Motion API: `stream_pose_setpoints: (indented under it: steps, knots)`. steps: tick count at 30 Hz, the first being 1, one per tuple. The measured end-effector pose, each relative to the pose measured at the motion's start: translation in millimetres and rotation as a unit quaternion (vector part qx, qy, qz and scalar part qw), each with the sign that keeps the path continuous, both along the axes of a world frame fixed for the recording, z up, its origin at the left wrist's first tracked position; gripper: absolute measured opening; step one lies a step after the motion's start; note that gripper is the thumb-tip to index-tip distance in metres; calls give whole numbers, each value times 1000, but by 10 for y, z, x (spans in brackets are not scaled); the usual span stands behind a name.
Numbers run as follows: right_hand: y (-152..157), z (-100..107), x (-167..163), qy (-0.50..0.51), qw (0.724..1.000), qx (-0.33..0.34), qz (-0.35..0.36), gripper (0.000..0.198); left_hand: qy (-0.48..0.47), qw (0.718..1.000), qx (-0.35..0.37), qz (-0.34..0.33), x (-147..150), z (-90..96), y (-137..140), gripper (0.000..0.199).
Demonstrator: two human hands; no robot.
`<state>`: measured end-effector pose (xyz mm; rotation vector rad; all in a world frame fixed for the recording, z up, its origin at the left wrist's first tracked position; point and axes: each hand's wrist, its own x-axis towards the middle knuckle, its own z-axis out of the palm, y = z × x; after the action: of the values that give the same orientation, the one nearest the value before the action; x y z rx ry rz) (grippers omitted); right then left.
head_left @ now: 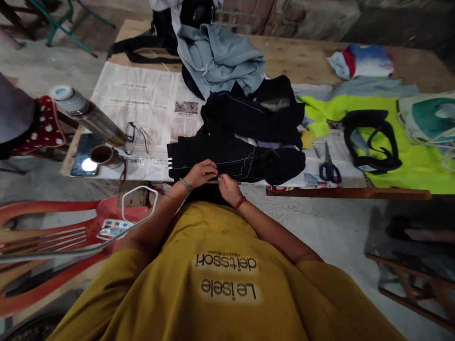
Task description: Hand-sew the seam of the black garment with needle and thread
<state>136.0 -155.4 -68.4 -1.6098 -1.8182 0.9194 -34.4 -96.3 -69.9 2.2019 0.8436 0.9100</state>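
Observation:
A pair of black trousers (227, 154) with thin white lines lies on newspaper along the near edge of the table. One leg runs along the edge, its end with short white stripes at the left; the other is bunched behind it. My left hand (202, 173), a green beaded bracelet on its wrist, pinches the cloth at the near edge. Close beside it, my right hand (229, 189), with a red bracelet, has its fingers closed on the same edge. Anything small between the fingertips is hidden.
Scissors (329, 169), a black strap (371, 142) and an iron (432, 116) lie to the right, near a yellow-green garment (408, 166). Left are glasses (133, 138), a bottle (90, 116), a brown cup (105, 156) and a phone (83, 144). Grey clothing (227, 57) lies behind. A red chair (106, 208) stands left.

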Motion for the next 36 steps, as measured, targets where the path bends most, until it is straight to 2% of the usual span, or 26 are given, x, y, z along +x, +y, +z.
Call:
stream_pose_setpoints:
  steps: [7,15,21,30,36]
  knots:
    - [0,-60,-23,-40,999,13,-17,23,12,1000,-9,-19,-3,17,-3,9]
    - [8,-27,-21,12,1000,15,-16,22,-64,998,-16,6,-26,76,-9,16]
    - [20,-53,-19,17,1000,-8,-25,24,-38,998,36,36,19,31,-57,13]
    - [33,-31,-41,20,999,-20,-30,24,-23,997,72,33,19,-26,-27,14]
    - [34,-17,-77,25,997,-23,-65,23,-26,998,53,3,32,-25,-4,16]
